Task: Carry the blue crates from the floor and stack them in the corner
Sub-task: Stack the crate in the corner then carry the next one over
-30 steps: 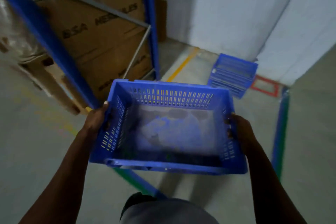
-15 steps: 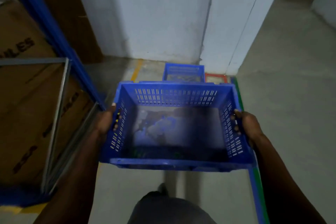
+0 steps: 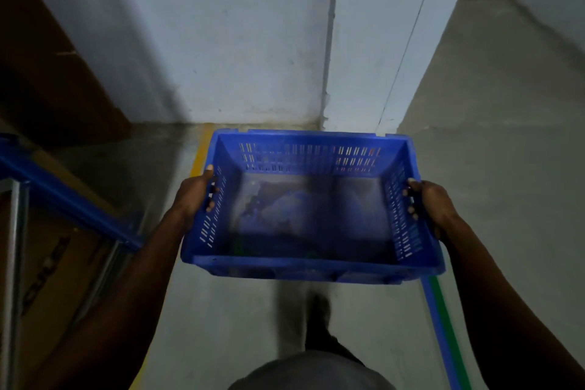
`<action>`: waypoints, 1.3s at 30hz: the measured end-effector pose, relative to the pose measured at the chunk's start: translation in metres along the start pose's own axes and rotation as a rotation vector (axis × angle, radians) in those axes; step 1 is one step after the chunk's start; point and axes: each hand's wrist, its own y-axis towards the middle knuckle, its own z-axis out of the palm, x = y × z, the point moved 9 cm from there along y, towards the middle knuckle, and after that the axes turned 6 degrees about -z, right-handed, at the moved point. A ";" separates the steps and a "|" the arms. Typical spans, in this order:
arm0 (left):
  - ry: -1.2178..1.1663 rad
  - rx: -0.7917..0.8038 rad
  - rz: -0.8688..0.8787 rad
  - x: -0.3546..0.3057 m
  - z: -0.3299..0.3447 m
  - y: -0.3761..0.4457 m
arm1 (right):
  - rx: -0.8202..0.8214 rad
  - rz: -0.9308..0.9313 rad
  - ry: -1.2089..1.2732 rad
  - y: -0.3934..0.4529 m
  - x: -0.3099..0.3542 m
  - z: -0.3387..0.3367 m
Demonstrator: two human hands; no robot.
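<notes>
From the head camera, I hold one blue crate point(image 3: 311, 209) level in front of me, off the floor point(image 3: 493, 168), its far rim pointing at the corner where the white walls point(image 3: 221, 41) meet. My left hand point(image 3: 194, 196) grips the left short side, thumb over the rim and fingers curled through the slotted wall; my right hand point(image 3: 432, 203) grips the right short side the same way. I judge that I take it by both ends so the weight is balanced and the open top stays up, ready to lower straight down. The crate's bottom looks blurred, so I cannot tell whether anything lies inside.

Counting: one crate in view, two hands on it. Any stack in the corner is hidden behind the crate, so I cannot count it. To my left stand one blue rack frame point(image 3: 63, 196) and cardboard boxes point(image 3: 53, 263). One yellow line point(image 3: 202, 149) and one blue-and-green stripe point(image 3: 443, 326) mark the floor.
</notes>
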 end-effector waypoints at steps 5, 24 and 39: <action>-0.030 -0.003 -0.053 -0.043 0.034 0.084 | 0.085 0.061 0.015 0.130 0.023 0.027; 0.050 -0.107 -0.260 -0.040 0.131 0.544 | 0.086 0.256 -0.064 0.554 -0.070 0.194; 0.000 -0.049 -0.299 0.010 0.195 0.773 | 0.156 0.233 -0.198 0.744 -0.148 0.283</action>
